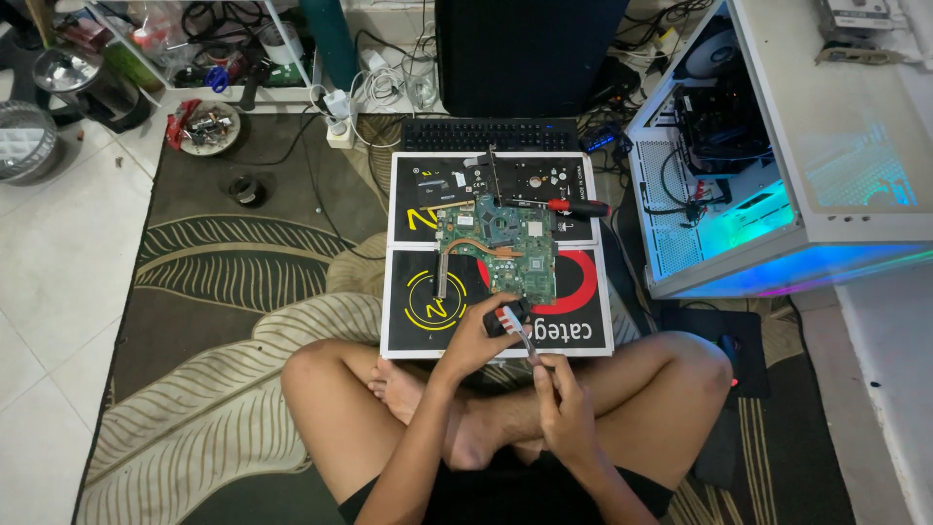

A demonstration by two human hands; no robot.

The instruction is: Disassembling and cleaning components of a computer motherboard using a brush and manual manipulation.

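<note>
A leaf-patterned rug (224, 292) carries a printed black board (418, 321) and keyboard (486, 134)

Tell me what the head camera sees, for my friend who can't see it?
A person sits cross-legged on a rug, left hand holding a small black part, right hand poking it with a thin tool. Ahead lies a green circuit board on a black mat.

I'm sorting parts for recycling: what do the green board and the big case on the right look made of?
The circuit board: green laminate, probably fibreglass, with a copper-coloured pipe that looks metal. The computer case: white painted metal frame, judging by its perforated panel, with a clear glossy side, glass or acrylic, letting coloured light through.
</note>
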